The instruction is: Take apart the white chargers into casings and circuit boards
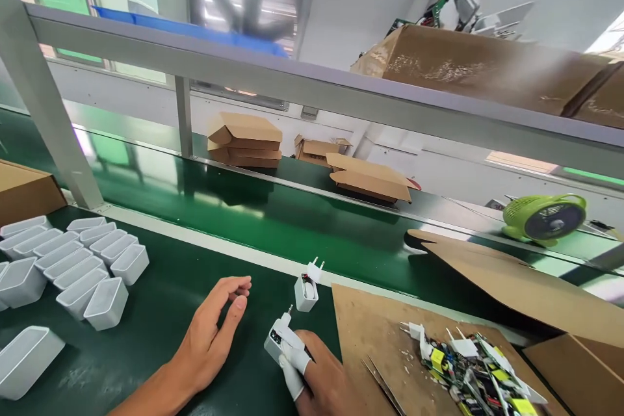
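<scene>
My right hand (316,364), with white covers on some fingertips, grips a white charger housing (273,343) that has a plug piece and circuit parts at its open top. To its left, my left hand (214,328) is held over the green mat with thumb and fingers apart, holding nothing. Just beyond my right hand stands a second white charger (306,292), its two-pin plug tilted up and parts showing inside. Several empty white housings (78,266) sit in rows at the left, with a larger-looking one (29,361) nearer me.
A brown board (365,331) at the right bears tweezers (383,387) and a pile of circuit boards (478,370). Behind runs a green conveyor (302,224), with flat cartons (246,140) and a green fan (543,218) beyond. A metal shelf (292,81) crosses above, holding a carton (478,68).
</scene>
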{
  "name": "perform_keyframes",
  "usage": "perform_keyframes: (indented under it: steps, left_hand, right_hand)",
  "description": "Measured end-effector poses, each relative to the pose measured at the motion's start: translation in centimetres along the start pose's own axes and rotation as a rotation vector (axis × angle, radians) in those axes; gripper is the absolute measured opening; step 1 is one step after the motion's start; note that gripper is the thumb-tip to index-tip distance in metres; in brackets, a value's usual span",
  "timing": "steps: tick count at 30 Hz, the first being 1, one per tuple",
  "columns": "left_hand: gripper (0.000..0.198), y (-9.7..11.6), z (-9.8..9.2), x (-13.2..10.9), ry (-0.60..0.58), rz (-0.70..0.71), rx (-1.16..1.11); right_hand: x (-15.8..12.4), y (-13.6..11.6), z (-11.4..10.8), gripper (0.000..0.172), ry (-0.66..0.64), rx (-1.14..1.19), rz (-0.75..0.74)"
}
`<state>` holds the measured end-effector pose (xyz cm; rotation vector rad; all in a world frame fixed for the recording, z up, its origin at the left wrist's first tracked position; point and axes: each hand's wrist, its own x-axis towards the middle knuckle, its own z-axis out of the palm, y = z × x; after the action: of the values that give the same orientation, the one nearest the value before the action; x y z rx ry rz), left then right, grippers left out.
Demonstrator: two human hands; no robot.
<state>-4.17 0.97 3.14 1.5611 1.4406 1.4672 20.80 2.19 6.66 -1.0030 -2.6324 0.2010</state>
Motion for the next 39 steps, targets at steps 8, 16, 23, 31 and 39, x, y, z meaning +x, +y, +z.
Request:
perform_keyframes:
  steps: [8,16,23,31,39]
  left_hand:
    - [0.047,0.1,0.6,-1.2,-0.276,0.431,0.202]
    - [0.058,-0.7,2.4,-3.0,-0.226,0.335,0.257]
    - [0.049,-0.6,2.4,-2.8,-0.256,0.227,0.194]
    - [0.041,-0.6,2.5,-3.2,-0.248,0.204,0.172]
    - [0.062,-0.9,2.5,-3.1,-0.274,0.195,0.190]
  right_hand:
    - [-0.8,0.7,2.0,0.051,0.068,0.025,-0.040]
    - [-1.0,0.9,4.8,0.052,0.399,0.163,0.019]
    - [-0.5,0.0,3.2,0.038,0.279,0.271,0.028]
    - [-0.9,-0.2,3.0,0.041,0.194,0.168,0.072]
    - [-0.7,-0.3,3.2,0.043,0.222,0.405,0.125]
